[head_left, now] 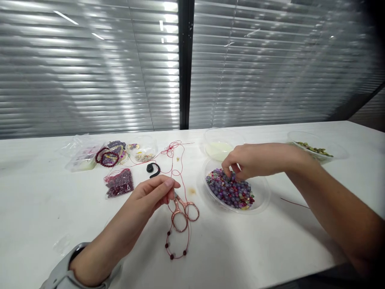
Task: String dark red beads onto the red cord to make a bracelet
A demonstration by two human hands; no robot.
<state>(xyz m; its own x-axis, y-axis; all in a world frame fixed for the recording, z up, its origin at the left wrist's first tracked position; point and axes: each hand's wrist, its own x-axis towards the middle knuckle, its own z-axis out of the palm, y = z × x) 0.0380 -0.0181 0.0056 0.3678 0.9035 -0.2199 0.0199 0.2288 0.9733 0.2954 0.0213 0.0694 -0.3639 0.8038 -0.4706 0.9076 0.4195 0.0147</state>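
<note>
My left hand [155,194] rests on the white table [36,200] with its fingers pinched on a thin red cord [177,172]. The cord loops down in front of me with a few dark red beads strung on it. Rose-gold scissors [184,210] lie just right of that hand. My right hand [255,160] reaches into a clear bowl [261,192] of purple and mixed beads [230,190], fingertips pinched together among them; what they hold is too small to see.
Another clear bowl [221,146] stands behind the bead bowl. A dish of greenish beads [314,149] sits far right. At left are bags of dark red beads [118,182], bracelets [110,156], a small clear tub [142,150] and a black hook-shaped piece [153,169]. Closed blinds behind.
</note>
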